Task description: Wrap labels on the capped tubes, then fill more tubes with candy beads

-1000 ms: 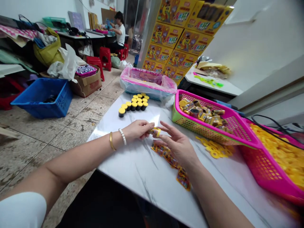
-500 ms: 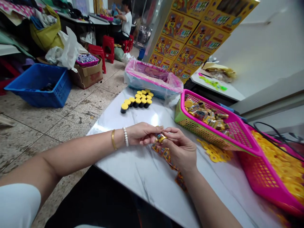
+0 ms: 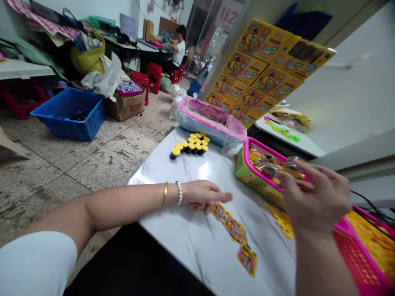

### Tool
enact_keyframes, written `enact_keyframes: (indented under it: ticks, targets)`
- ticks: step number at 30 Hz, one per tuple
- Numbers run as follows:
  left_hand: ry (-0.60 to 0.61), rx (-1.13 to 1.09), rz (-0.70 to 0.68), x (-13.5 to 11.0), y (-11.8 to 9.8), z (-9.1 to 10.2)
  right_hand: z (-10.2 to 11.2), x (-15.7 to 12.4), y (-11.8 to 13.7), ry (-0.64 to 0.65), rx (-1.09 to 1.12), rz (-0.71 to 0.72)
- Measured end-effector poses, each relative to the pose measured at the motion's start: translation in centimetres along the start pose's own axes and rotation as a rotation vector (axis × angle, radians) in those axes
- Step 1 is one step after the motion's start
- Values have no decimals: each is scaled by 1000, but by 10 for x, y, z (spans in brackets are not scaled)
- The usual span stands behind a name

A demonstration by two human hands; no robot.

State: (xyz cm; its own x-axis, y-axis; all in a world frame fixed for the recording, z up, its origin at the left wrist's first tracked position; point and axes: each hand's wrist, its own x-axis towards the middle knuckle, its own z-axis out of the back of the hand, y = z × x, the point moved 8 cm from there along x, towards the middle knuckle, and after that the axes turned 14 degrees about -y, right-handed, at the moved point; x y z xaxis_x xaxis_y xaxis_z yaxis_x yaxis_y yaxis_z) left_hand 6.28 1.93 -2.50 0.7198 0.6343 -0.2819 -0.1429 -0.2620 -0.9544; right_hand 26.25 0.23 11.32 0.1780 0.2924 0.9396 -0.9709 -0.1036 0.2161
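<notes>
Right hand [image 3: 316,197] grips a small gold-wrapped roll [image 3: 293,173]; left hand [image 3: 203,196] open.
Left to right: upright black cylindrical jars with yellow caps [image 3: 188,146] stand on the white marble surface [image 3: 185,250], the left hand's fingers released just beside a strip of colourful printed sachets [image 3: 234,230]. Right fingers clench the roll above a pink-and-green plastic mesh basket [image 3: 242,174]; a loose grip could drop it, and a careless left-hand sweep could topple jars.

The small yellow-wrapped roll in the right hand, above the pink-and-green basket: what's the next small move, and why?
Probably release the small yellow-wrapped roll into the pink-and-green plastic basket: the right hand seems to hold it right above similar wrapped rolls, while the left hand lies empty beside the strip of printed wrappers.
</notes>
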Motion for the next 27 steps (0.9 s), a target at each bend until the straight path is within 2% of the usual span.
enact_keyframes:
  ticks: [2, 4, 6, 8, 10, 12, 14, 15, 17, 19, 21, 23, 25, 27]
  targets:
    - [125, 212, -91, -8, -4, -10, -13, 21, -7, 43, -190, 99]
    - [278, 369, -137, -18, -3, -21, -28, 27, 15, 74, -165, 176]
    - [387, 446, -178, -25, -2, -29, -52, 13, 67, 193, 28, 298]
    - [434, 472, -217, -27, -3, -31, -88, -22, 135, 444, 237, 528]
    - [464, 477, -226, -28, -1, -32, -120, -60, 193, 646, 314, 780]
    - [498, 486, -225, -30, 0, -32, -147, -87, 230, 785, 342, 944]
    - [497, 485, -258, -31, -2, -32, -162, -98, 247, 882, 351, 1012]
    - [472, 483, -299, -30, -6, -30, -163, -97, 249, 906, 360, 1012]
    - [346, 495, -405, -23, -15, -21, -152, -85, 242, 905, 387, 956]
    - [89, 567, -479, -9, -23, -2, -130, -66, 221, 863, 376, 841]
    - [-246, 687, -467, 4, -26, 25, -109, -49, 181, 825, 241, 691]
    - [-477, 824, -416, 10, -24, 41, -94, -44, 130, 839, 12, 540]
    - [-538, 956, -407, 13, -20, 40, -86, -56, 82, 940, -135, 424]
    - [-505, 1071, -449, 14, -17, 26, -84, -78, 52, 1056, -149, 346]
